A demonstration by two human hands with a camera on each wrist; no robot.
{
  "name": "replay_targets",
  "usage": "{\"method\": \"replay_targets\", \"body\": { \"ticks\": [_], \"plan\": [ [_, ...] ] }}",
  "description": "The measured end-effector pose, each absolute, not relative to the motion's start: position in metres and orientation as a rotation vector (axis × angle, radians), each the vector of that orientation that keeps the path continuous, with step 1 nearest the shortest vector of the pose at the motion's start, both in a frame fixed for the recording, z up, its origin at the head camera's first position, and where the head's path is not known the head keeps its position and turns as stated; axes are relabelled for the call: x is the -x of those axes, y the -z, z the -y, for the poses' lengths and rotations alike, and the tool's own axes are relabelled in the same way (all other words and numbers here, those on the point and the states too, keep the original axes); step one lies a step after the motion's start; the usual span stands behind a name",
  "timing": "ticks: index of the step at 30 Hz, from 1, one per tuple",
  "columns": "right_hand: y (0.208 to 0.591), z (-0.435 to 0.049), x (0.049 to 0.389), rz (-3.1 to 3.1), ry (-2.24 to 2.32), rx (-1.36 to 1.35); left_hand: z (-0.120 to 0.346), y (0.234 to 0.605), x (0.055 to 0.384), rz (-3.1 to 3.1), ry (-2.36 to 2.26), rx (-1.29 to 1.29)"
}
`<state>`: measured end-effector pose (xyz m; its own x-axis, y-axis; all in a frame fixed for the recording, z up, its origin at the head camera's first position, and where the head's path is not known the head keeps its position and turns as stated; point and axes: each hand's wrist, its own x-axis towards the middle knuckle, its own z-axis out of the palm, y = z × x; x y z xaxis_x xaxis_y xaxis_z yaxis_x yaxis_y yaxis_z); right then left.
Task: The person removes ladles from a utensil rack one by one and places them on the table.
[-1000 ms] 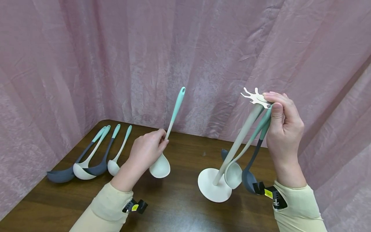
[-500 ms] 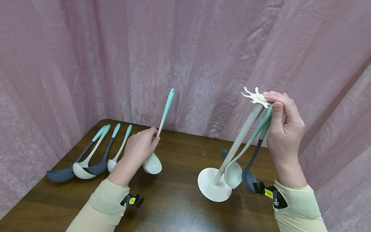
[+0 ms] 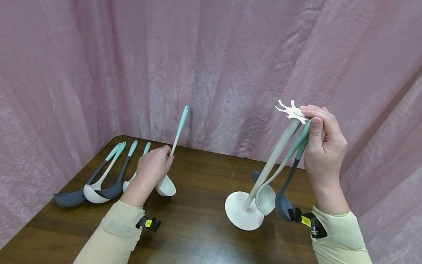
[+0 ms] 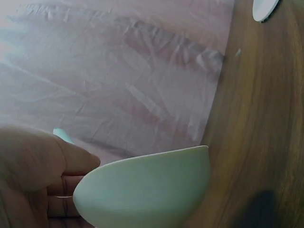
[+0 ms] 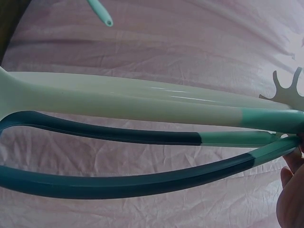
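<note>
My left hand (image 3: 153, 165) grips a white ladle (image 3: 166, 187) by its shaft, bowl down and mint handle up, over the table's left half. In the left wrist view the bowl (image 4: 142, 190) looks deep and fills the lower middle. At the right, my right hand (image 3: 324, 146) holds the pronged top of a white utensil stand (image 3: 273, 159), which leans. From it hang a white ladle (image 3: 265, 201), a dark blue ladle (image 3: 284, 205) and another dark utensil (image 3: 255, 175), mostly hidden. The right wrist view shows their mint handle ends (image 5: 237, 137) by my fingers.
Several ladles lie at the table's left: a dark one (image 3: 69, 199), a white one (image 3: 93, 194), another dark one (image 3: 113, 190) and a small white one (image 3: 146, 147) partly behind my left hand. A pink curtain (image 3: 197, 55) hangs behind the brown table (image 3: 201, 220).
My left hand has moved left with the white ladle, towards the lying ladles, and now covers part of the small white one. The right hand and stand are nearly still.
</note>
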<state>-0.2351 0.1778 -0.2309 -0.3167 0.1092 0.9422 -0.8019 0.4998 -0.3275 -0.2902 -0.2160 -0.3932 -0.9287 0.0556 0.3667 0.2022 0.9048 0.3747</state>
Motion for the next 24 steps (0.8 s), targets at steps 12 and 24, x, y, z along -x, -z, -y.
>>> {"method": "replay_targets", "body": {
  "ticks": [12, 24],
  "plan": [
    [0.230, -0.176, 0.233, 1.635, -1.030, -0.597, 0.229, 0.398, 0.295, 2.782, 0.554, 0.129],
    [0.229, -0.173, 0.231, 1.625, -1.040, -0.606, 0.238, 0.402, 0.296, 2.858, 0.543, 0.073]
  ]
}}
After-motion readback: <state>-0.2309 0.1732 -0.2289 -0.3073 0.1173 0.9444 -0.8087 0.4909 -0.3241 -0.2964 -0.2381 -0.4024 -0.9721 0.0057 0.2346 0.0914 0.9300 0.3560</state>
